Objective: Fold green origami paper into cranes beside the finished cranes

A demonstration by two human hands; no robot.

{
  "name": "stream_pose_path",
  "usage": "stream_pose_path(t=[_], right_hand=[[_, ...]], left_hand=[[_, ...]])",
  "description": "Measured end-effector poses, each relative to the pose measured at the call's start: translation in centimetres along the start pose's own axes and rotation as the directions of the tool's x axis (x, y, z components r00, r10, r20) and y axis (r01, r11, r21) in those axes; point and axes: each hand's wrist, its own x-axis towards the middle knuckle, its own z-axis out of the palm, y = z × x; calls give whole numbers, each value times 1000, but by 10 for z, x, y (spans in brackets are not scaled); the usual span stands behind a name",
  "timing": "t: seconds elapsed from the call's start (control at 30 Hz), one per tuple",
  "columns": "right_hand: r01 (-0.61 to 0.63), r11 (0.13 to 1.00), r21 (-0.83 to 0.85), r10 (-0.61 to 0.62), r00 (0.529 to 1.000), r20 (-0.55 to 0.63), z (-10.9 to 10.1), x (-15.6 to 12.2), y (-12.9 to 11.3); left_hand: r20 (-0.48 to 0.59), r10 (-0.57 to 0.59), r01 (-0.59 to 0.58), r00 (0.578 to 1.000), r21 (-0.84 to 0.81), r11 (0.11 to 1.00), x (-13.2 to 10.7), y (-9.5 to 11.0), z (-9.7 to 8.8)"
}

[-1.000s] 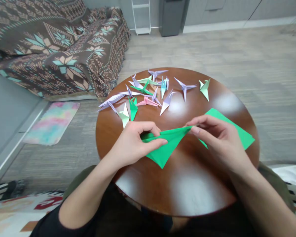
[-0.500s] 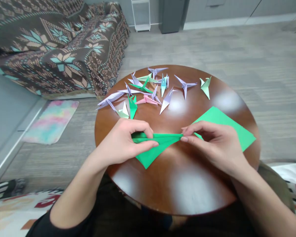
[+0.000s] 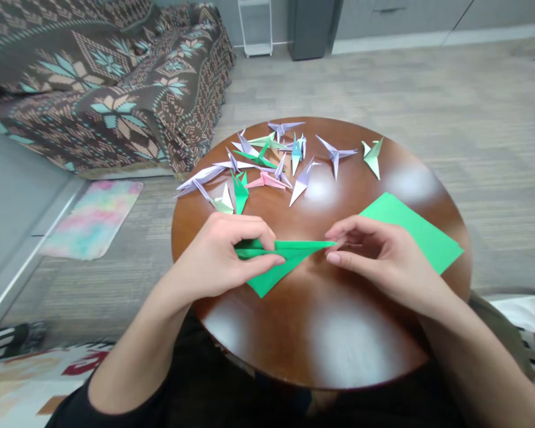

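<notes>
Your left hand (image 3: 225, 252) pinches the wide end of the folded green paper (image 3: 279, 261) betw. thumb & fingers, and the paper lies low over the round worktop (image 3: 339, 333), stretching from this hand to the other one. Your right hand (image 3: 383, 261) is at the pointed tip of the paper, fingers bent & close together, but I cannot tell if they really grip the tip or only touch it. Behind the right hand lies a flat green sheet (image 3: 421, 235), and farther away from both hands approx. a dozen paper cranes (image 3: 271, 163) stand in a group.
</notes>
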Motion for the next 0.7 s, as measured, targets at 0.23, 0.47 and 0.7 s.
stream_pose_path(t=[0.23, 0.47, 0.7], right_hand=[[107, 994, -9, -108, 993, -58, 5, -4, -7], [68, 995, 77, -63, 996, -60, 5, -2, -6], [69, 978, 197, -52, 995, -89, 9, -2, -9]], left_hand=[[43, -41, 44, 998, -49, 998, 0, 19, 11], [332, -201, 372, 921, -607, 702, 1, 22, 19], [443, -203, 442, 873, -547, 711, 10, 20, 35]])
